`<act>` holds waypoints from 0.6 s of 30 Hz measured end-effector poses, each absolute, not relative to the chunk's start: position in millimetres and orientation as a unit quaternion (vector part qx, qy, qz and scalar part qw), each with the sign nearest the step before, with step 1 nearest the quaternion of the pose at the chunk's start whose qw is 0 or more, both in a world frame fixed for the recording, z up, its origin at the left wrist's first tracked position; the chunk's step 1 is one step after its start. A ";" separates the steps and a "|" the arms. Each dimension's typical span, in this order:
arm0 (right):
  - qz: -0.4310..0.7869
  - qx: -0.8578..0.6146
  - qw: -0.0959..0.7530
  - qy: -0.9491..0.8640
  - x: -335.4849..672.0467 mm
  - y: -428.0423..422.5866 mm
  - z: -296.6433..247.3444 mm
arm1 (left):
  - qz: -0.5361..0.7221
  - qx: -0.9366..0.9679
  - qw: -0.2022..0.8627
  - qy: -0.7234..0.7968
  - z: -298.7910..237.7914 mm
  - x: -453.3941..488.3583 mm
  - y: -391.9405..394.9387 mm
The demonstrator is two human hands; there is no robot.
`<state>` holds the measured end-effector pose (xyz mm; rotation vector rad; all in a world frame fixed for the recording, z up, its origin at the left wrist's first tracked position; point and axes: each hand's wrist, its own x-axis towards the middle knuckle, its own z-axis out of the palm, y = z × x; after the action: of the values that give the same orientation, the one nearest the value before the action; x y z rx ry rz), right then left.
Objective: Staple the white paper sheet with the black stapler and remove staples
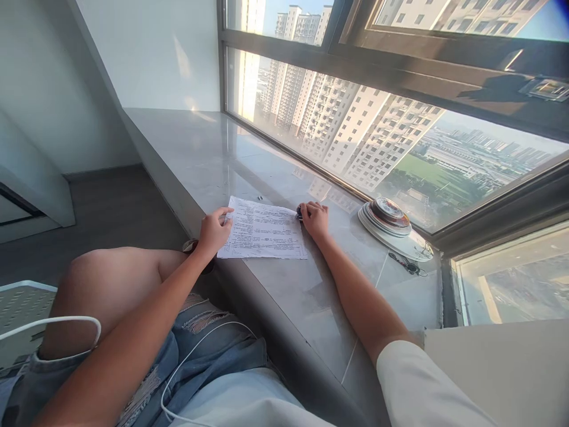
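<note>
Printed paper sheets (267, 231) lie on the grey tiled window ledge, their edges slightly uneven as if more than one is stacked. At their left edge is my left hand (215, 230), thumb and forefinger closed on the margin. My right hand (315, 218) rests by the upper right corner, fingers curled round a small dark object (299, 213) with a shiny part. Most of that object is hidden under the fingers, so its kind is unclear. Two tiny dark bits (260, 198) lie just beyond the top edge of the paper.
Stacked plates or lids (386, 220) sit on the ledge to the right, against the window. Beside them lies a key ring with a dark strap (409, 265). A white cable (178, 367) crosses my lap. The ledge's front edge (267, 296) runs beside my legs.
</note>
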<state>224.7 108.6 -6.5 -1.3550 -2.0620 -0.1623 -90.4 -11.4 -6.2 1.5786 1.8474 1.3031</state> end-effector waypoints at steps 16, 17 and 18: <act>-0.042 -0.662 0.419 -0.620 252.3 131.8 -11.7 | 0.418 0.586 0.141 0.680 -4.3 -82.8 -11.5; -0.038 -0.661 0.418 -0.622 251.8 131.0 -11.1 | 0.419 0.589 0.141 0.677 -5.5 -82.7 -10.9; -0.034 -0.660 0.420 -0.622 251.4 130.5 -10.7 | 0.421 0.592 0.137 0.674 -7.2 -82.5 -10.1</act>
<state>251.4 130.5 -10.7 -1.6548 -1.5596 -0.0852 -82.5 -10.1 -7.2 1.7126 1.9500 1.2189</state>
